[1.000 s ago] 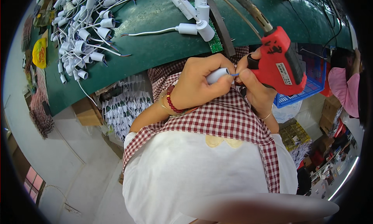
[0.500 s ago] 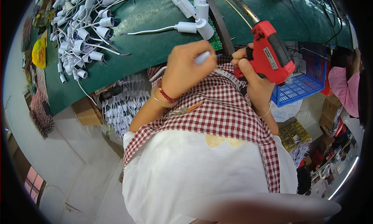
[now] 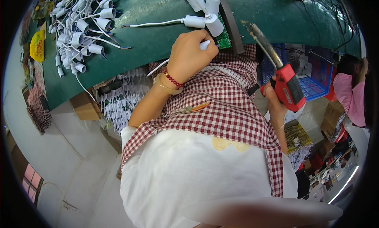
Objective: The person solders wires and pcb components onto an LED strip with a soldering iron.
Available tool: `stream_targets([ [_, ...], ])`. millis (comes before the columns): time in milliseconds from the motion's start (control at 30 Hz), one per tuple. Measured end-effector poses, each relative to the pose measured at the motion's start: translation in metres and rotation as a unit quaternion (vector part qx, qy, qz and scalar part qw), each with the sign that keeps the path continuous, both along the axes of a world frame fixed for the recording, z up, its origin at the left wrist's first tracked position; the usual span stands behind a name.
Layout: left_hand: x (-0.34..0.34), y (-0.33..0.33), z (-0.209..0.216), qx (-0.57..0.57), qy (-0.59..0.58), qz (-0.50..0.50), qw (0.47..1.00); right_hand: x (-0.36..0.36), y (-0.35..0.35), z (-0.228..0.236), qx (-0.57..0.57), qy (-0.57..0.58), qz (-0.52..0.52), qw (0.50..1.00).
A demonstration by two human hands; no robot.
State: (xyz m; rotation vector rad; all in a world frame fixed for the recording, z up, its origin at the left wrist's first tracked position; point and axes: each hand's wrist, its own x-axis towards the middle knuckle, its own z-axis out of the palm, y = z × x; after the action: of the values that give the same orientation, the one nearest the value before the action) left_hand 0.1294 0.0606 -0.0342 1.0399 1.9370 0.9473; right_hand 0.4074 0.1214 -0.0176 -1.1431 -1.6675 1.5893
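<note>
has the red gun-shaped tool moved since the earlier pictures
Yes: the red gun-shaped tool has moved down the picture, toward the person's body, and slightly right, judged against the dark bar on the green table.

Green bench (image 3: 150, 42) | 10 o'clock: heap of white sockets (image 3: 77, 39) | 12 o'clock: lone corded socket (image 3: 194, 21) | 1 o'clock: circuit board (image 3: 225, 41) under upright sockets (image 3: 213, 25), grey bar (image 3: 233, 30) alongside

A workshop: green bench (image 3: 272, 12) (heaped with wired white parts (image 3: 82, 25)) and red soldering gun (image 3: 289, 85).
</note>
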Motion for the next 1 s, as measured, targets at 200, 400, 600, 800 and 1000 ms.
stream_targets([
  [200,0.003,0.005,-0.001,0.019,0.090,-0.004,0.996,0.014,-0.008,-0.004,-0.019,-0.085,0.050,0.995],
  [400,0.002,0.005,-0.001,0.003,0.100,-0.010,0.995,0.002,-0.009,-0.001,0.006,-0.071,0.069,0.995],
  [600,0.000,0.004,0.000,-0.003,0.115,-0.040,0.993,0.001,-0.007,0.000,0.034,-0.097,0.090,0.991],
  [800,-0.004,0.002,-0.003,0.028,0.096,-0.057,0.993,0.002,-0.008,-0.001,0.026,-0.103,0.083,0.991],
  [1000,-0.005,0.004,-0.002,0.013,0.102,-0.062,0.993,0.003,-0.007,0.000,0.031,-0.109,0.090,0.990],
])
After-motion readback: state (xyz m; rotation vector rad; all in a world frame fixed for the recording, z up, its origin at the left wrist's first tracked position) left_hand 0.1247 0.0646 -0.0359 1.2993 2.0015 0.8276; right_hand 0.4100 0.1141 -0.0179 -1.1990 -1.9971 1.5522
